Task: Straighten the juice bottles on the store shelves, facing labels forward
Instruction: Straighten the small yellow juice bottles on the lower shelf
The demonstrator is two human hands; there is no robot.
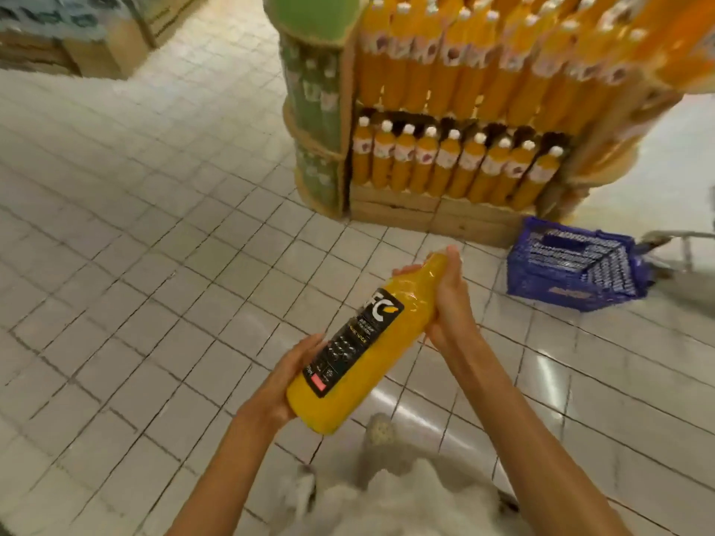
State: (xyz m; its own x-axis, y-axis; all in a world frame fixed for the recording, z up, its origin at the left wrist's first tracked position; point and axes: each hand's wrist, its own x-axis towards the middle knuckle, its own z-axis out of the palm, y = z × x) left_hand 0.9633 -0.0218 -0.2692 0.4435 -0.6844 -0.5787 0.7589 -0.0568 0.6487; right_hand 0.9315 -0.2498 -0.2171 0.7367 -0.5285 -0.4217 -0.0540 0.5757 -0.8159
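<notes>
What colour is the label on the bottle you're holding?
Black, with white lettering and a small red patch near the base; the label on the held bottle shows in the head view.

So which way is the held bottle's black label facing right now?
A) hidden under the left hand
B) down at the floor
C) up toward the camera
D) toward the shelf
C: the juice bottle, held by the left hand and right hand, shows its black label facing up at the camera.

bare forearms, no sleeves showing, left hand [288, 381] and right hand [445, 299] without rings, blurry pale clothing [387, 504] near the bottom
</notes>
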